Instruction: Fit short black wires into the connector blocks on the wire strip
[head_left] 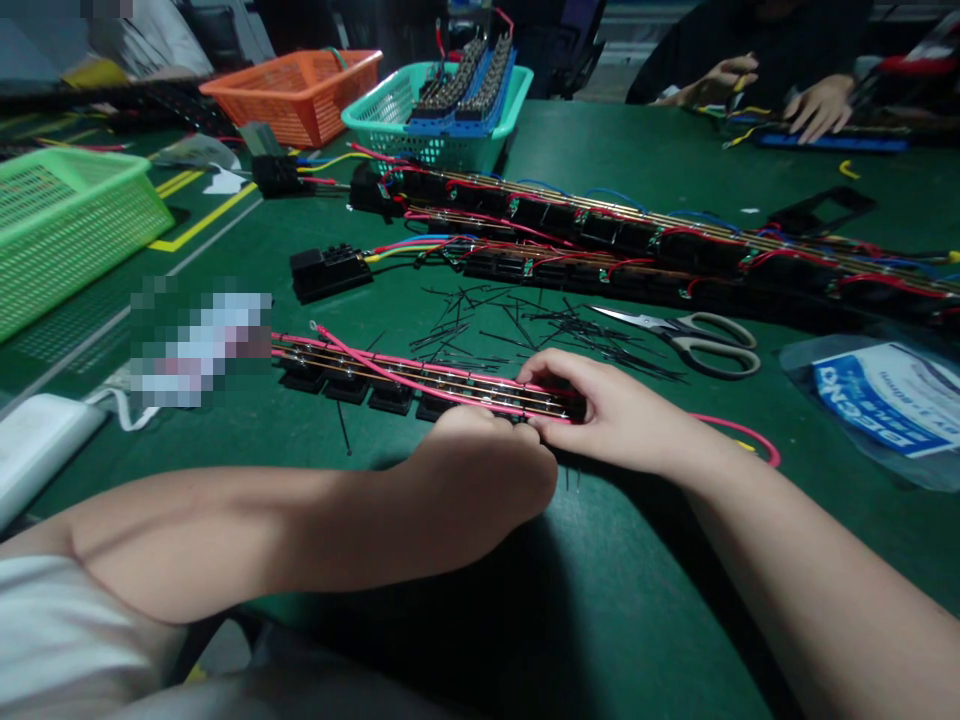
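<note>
A black strip of wired modules [386, 396] lies across the green table in front of me, with brass-coloured rods and red wires [375, 362] running along its length. My right hand [607, 405] grips its right end, thumb on the near side and fingers over the far side. My left hand [499, 455] is closed at the strip's near edge, beside the right thumb. Its curled fingers are mostly hidden, so what they pinch is unclear. Loose black cable ties [592, 345] are scattered behind the strip, near scissors [694, 335] with pale handles.
Longer wired strips [555, 265] stretch behind the ties, with a black connector [330, 272] at one end. Baskets in green [82, 230], orange [289, 105] and teal [382, 125] stand left and back. A plastic bag [889, 400] lies right. Another person's hands [817, 108] work across the table.
</note>
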